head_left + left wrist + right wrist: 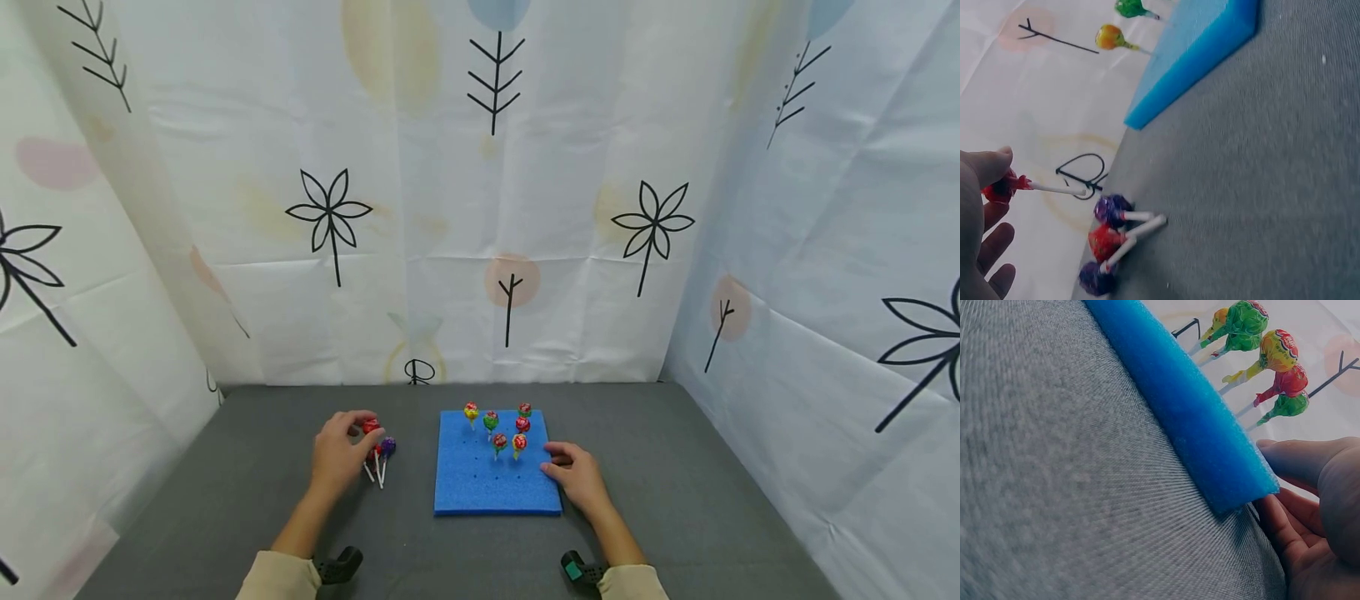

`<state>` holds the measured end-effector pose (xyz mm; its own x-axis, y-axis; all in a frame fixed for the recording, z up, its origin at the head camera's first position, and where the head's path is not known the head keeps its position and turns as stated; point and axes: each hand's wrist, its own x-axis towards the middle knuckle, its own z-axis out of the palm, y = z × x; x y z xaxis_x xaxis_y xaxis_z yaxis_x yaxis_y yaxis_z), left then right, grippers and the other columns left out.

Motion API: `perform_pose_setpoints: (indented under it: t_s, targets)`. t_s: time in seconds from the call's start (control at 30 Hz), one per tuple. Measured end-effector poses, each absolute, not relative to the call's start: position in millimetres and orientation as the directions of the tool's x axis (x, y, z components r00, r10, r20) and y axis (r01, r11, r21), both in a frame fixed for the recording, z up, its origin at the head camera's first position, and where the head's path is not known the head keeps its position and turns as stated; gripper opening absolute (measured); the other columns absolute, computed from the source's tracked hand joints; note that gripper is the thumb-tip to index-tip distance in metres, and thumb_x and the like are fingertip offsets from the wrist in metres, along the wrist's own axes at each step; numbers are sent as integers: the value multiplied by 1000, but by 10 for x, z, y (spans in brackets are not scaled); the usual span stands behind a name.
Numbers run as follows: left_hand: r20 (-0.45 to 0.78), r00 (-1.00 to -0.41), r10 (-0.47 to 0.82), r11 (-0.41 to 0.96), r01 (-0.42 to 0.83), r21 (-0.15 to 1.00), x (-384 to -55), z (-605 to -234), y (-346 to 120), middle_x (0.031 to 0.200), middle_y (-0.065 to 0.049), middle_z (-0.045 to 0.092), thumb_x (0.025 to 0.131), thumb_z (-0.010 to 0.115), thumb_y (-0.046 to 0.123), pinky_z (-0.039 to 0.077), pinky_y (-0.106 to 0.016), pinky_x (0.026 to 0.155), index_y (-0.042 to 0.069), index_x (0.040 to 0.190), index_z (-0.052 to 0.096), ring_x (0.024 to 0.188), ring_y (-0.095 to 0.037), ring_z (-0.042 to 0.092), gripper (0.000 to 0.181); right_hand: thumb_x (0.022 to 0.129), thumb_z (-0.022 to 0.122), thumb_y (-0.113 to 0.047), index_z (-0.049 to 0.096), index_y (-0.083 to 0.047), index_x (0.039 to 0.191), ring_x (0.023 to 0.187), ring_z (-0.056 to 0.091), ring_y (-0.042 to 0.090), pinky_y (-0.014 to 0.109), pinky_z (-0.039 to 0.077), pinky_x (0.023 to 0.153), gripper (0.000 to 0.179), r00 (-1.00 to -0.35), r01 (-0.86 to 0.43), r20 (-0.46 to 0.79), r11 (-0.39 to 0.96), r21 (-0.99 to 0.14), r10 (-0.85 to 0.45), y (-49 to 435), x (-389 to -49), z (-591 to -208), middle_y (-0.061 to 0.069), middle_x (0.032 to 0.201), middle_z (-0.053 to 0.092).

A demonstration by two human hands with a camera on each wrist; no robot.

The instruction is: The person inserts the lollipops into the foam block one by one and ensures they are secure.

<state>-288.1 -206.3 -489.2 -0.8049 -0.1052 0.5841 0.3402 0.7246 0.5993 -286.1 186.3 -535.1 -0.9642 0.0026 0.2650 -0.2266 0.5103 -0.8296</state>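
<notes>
My left hand (337, 454) pinches a red-wrapped lollipop (1001, 189) by its head, thumb on one side and fingers on the other, with the white stick pointing away. Just beneath it, two purple lollipops (1112, 210) and a red one (1105, 242) lie bunched on the table. My right hand (579, 478) holds the right edge of a blue foam board (480, 497), its thumb at the top and its fingers along the side. Several wrapped lollipops (499, 442) in green, red and yellow stand upright in the board's far half.
Small holes (492, 477) dot the near part of the board. Grey cloth covers the table (637, 433). White printed curtains (420, 208) enclose the back and both sides.
</notes>
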Motion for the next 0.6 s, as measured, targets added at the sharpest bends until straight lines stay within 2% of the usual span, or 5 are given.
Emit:
perform_pose_setpoints:
  t_s: [0.3, 0.6]
  targets:
    - [602, -791, -110, 663, 394, 637, -2934, -4908, -1836, 93, -3, 66, 80, 81, 14, 48, -39, 69, 9, 102, 70, 83, -20, 61, 25, 84, 74, -2, 68, 1, 112, 90, 62, 23, 38, 54, 78, 29, -963, -232, 270, 516, -824, -3, 1868, -2853, -5343, 12, 104, 67]
    - [594, -801, -73, 554, 463, 692, -2942, -4936, -1610, 94, -2, 66, 80, 80, 6, 54, -28, 69, 9, 103, 68, 80, -14, 62, 26, 83, 75, -3, 68, 1, 111, 90, 62, 23, 38, 54, 78, 28, -966, -215, 258, 507, -835, 15, 1861, -2855, -5332, 11, 103, 67]
